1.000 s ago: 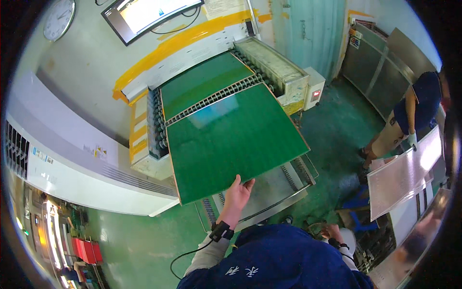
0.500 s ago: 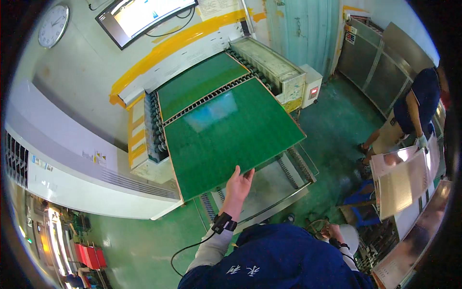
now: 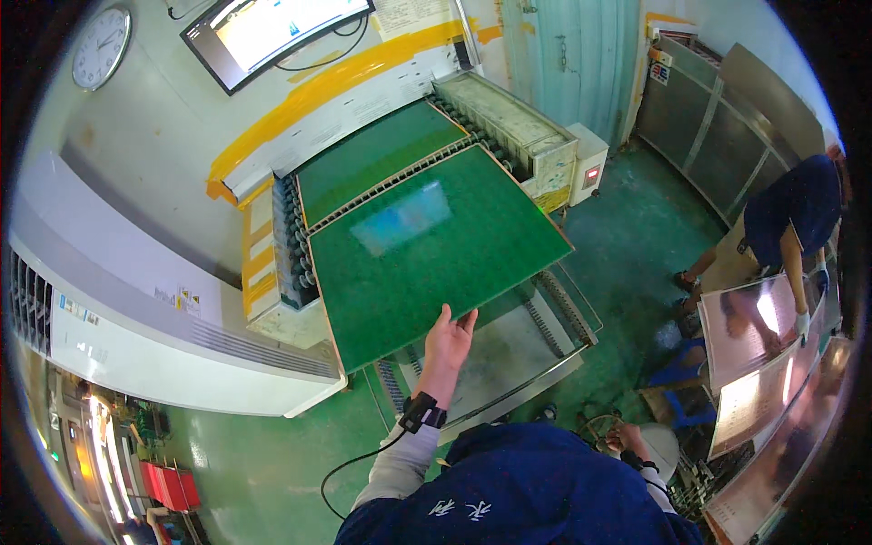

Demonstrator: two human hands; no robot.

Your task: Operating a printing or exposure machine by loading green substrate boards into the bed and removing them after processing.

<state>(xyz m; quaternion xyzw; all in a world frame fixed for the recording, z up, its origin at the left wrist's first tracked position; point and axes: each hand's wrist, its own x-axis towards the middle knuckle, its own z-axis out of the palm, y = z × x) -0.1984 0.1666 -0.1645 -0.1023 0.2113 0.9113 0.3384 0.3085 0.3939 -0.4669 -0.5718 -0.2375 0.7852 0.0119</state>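
A large green panel (image 3: 427, 282) with thin copper-coloured edges lies partly on a roller conveyor, its near end sticking out toward me. My left hand (image 3: 450, 341) grips the middle of that near edge, the thumb on the upper side and the other fingers at the rim. Farther back on the rollers lies a second green panel (image 3: 381, 159), a narrow gap between the two. Low on the right, my right hand (image 3: 627, 440) is held beside a round pale stool top (image 3: 656, 450). Its fingers are curled, and whatever they may hold is too small to make out.
A metal rack with toothed rails (image 3: 495, 350) stands below the overhanging panel. To the left is a white air-conditioner cabinet (image 3: 182, 309). At the right, a co-worker (image 3: 790, 218) in gloves handles copper-coloured sheets (image 3: 749, 327) near a blue stool (image 3: 681, 372).
My left hand and the near edge of the panel have shifted slightly away from me. The co-worker has leaned over, and the copper-coloured sheets have spread apart. My right hand stays nearly still.
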